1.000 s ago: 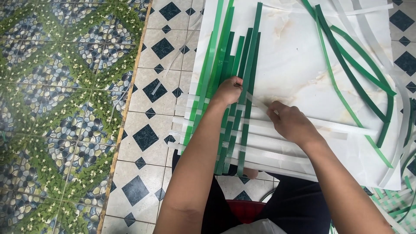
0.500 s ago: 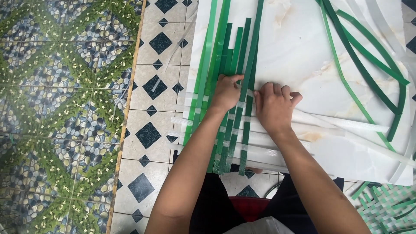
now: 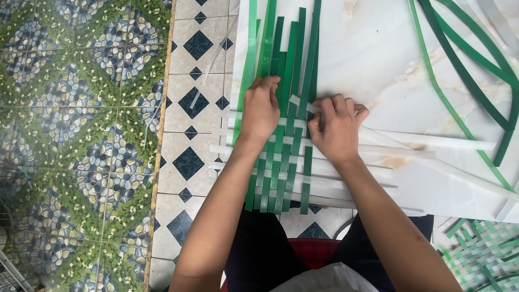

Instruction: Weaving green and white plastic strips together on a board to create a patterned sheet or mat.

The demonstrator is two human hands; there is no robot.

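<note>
Two hands are laid on a weave of green strips (image 3: 286, 81) and white strips (image 3: 378, 151) on a white marble board (image 3: 378, 54). The green strips are pressed down by the flat left hand (image 3: 260, 111). A white strip end (image 3: 300, 103) is pinched by the right hand (image 3: 335, 127).

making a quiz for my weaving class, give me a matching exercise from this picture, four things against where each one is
Things:
1. left hand
2. right hand
3. loose green strips
4. finished woven piece

Places:
a. bottom right corner
b. pressing flat on the upright green strips
c. curving across the board's upper right
d. fingers pinching a white strip at the weave's right side

Pairs: 1-b, 2-d, 3-c, 4-a
</note>
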